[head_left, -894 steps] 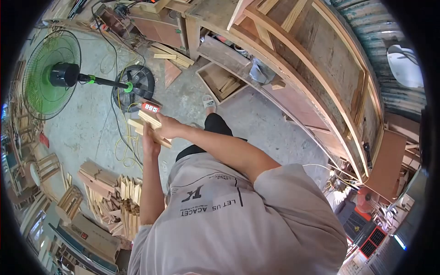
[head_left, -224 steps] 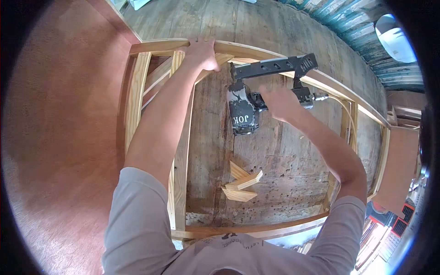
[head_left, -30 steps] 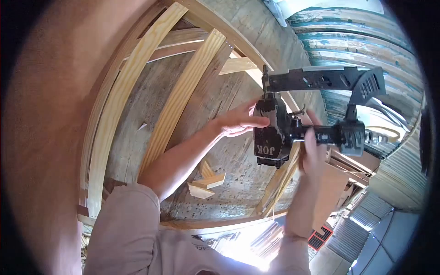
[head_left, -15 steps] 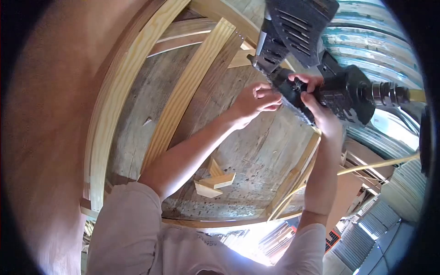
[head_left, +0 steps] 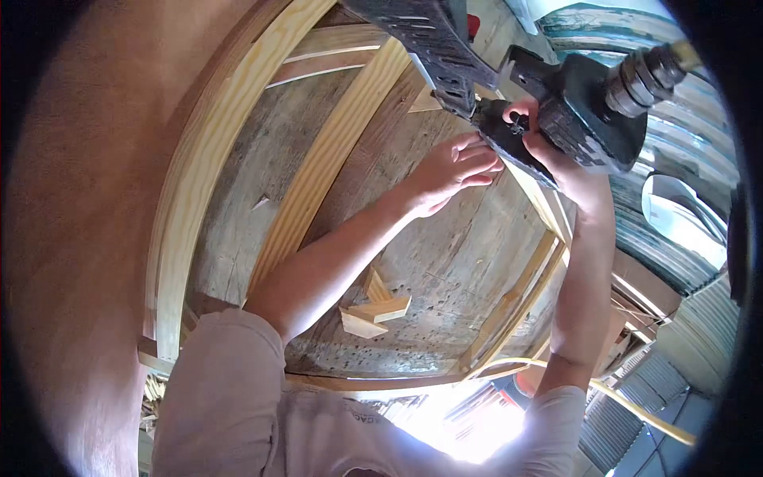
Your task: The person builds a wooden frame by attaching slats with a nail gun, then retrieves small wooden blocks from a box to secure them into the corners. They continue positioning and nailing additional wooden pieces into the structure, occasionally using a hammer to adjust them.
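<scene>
My right hand (head_left: 561,159) wraps around the grip of a black nail gun (head_left: 590,111), its thumb and a finger showing by the trigger area. The gun is held up at the top right, its slotted part (head_left: 421,36) reaching past the upper edge of the view. A metal hose coupling (head_left: 645,79) sticks out from its end. My left hand (head_left: 455,171) is right at the gun's lower edge, fingers loosely bent and apart, with no object visible in them. Below both hands lies a worn wooden panel (head_left: 429,246) within a timber frame.
Pale timber slats (head_left: 334,167) run along the left of the panel. Small wood offcuts (head_left: 385,308) lie on it. A yellow hose (head_left: 636,409) curves at the lower right. A large brown board (head_left: 87,238) fills the left side; corrugated sheeting (head_left: 668,238) stands at the right.
The nail gun has tilted and shifted upward, with my right hand moving slightly up and right. My left fingers have uncurled. The hose has dropped lower on the right.
</scene>
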### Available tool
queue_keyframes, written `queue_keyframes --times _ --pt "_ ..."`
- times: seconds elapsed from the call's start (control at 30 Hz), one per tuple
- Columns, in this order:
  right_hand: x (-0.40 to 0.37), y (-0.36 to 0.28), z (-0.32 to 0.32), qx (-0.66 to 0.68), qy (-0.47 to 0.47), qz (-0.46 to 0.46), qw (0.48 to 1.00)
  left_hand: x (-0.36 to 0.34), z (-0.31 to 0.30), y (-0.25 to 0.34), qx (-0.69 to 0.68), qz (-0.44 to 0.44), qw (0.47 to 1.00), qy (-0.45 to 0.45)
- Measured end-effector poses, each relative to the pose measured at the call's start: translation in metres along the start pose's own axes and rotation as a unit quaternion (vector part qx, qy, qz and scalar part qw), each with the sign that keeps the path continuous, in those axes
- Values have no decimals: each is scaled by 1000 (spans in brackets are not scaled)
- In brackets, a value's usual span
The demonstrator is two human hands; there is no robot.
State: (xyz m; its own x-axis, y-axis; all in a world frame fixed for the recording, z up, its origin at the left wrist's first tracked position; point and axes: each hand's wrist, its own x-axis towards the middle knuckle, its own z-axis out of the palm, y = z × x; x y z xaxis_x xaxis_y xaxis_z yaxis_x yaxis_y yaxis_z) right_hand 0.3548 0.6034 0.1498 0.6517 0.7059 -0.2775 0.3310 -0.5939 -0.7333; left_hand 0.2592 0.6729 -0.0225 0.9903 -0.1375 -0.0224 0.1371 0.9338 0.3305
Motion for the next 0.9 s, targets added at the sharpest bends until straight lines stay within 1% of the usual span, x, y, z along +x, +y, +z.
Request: queue_keyframes --times 0.03,0.1,0.13,0.23,0.27,0.37,0.4,0.47,0.57,0.63,0.67,0.7,0.77,0.8,0.83,0.87,0.9 --pt "0 -4 -3 -3 0 0 1000 1 1 0 -7 1 1000 -12" --pt "0 -8 -9 -55 -42 -1 998 -1 5 1 -5 -2 1000 -14" --pt "-1 -8 -10 -57 -44 -1 997 -3 7 2 -1 -5 1000 -13" --pt "-10 -2 -14 3 -38 -58 998 -5 6 -3 -3 -4 1000 -11" --pt "-11 2 -19 -28 -40 -57 997 -4 6 -7 -4 -5 1000 -7" --pt "-11 2 -20 -57 -55 -71 994 -2 2 -9 3 -3 1000 25" --pt "-11 3 -20 -57 -53 -71 994 -2 3 -8 4 -3 1000 23" --pt "-10 6 -18 19 -48 -60 997 -4 3 -6 -2 1 999 45" --pt "-7 0 -10 15 -35 -67 997 -4 1 -8 -12 4 998 60" --pt "1 5 -12 -146 -55 -107 982 -4 0 -6 -3 1 998 55" --pt "-4 4 -10 -76 -51 -81 993 -4 0 -3 8 -4 999 48" --pt "-6 0 -6 -77 -51 -80 992 -5 -1 -3 6 -3 999 47" --pt "-12 -7 -3 -52 -20 16 998 -5 0 -3 23 -2 999 29" --pt "-22 -15 -2 -88 1 48 995 -9 4 -3 36 -13 999 39" --pt "-28 26 -25 -207 -13 -107 972 -10 6 1 53 -20 997 46" --pt "-40 26 -30 -182 -6 -67 981 -12 3 -2 62 -38 997 36" --pt "-55 20 -35 -159 5 -28 987 -10 2 -4 117 -21 993 -20"
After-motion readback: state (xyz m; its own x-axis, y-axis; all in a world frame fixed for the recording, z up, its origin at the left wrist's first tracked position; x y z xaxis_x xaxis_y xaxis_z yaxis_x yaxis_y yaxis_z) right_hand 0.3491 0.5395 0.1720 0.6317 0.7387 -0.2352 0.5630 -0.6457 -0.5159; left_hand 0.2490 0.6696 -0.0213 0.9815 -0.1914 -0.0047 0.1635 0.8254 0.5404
